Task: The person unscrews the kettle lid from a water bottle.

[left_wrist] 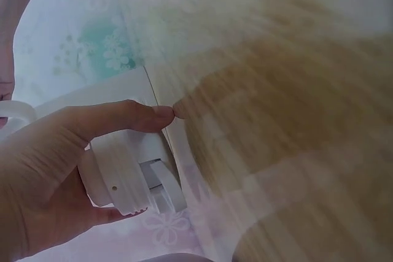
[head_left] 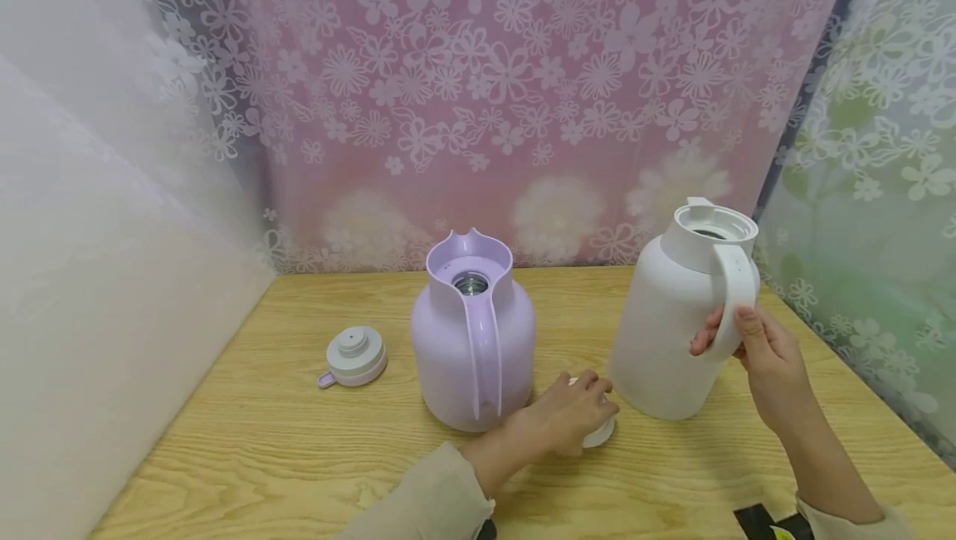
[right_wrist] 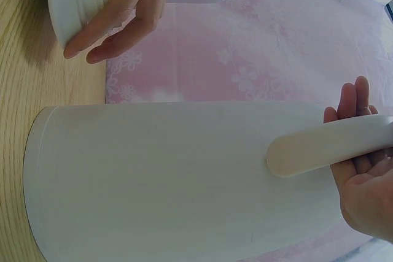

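A white vacuum jug (head_left: pixel 660 324), its lid off and its mouth uncovered, stands at the right of the table. My right hand (head_left: pixel 773 366) holds its handle (right_wrist: pixel 331 145), with the thumb on the near side and fingers passing behind. Between the two jugs, my left hand (head_left: pixel 571 411) grips a round white lid (left_wrist: pixel 132 179) from above, thumb on one side and fingers on the other. That lid is close over the tabletop and mostly hidden by the hand in the head view. Just behind the left wrist stands a lilac vacuum jug (head_left: pixel 441 357), also without its lid.
A grey and lilac lid (head_left: pixel 357 357) with a small tab lies on the wooden table (head_left: pixel 254 449), left of the lilac jug. Flowered pink cloth (head_left: pixel 485 109) hangs behind the table. A pale wall (head_left: pixel 112 274) borders it on the left, a green flowered cloth (head_left: pixel 874 233) on the right.
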The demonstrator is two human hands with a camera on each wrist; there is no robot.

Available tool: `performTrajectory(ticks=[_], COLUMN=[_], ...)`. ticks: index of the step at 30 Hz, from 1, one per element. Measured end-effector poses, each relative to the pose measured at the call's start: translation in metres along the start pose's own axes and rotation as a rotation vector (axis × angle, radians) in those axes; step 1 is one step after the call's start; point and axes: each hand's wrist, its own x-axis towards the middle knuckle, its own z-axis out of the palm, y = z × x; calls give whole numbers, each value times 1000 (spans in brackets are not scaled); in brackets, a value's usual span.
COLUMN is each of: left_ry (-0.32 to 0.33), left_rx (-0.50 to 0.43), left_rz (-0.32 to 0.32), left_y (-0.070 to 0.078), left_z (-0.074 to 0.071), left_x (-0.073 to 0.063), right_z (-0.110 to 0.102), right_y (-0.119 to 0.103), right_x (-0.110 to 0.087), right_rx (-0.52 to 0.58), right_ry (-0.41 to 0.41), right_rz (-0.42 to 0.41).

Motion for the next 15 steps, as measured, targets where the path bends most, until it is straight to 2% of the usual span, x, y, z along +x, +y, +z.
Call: performTrajectory(ticks=[6,11,15], left_ry=[-28,-84,-107], left_rx=[-47,-83,-79], left_rz=[-20,-43,-45], left_y=[-4,-6,-6], left_z=[1,1,0], left_x=[2,3,5], right_z=[0,0,0], right_y=[0,0,0], right_x=[0,0,0], right_rx=[1,-6,1], right_ry=[0,4,5], right_rz=[2,2,3])
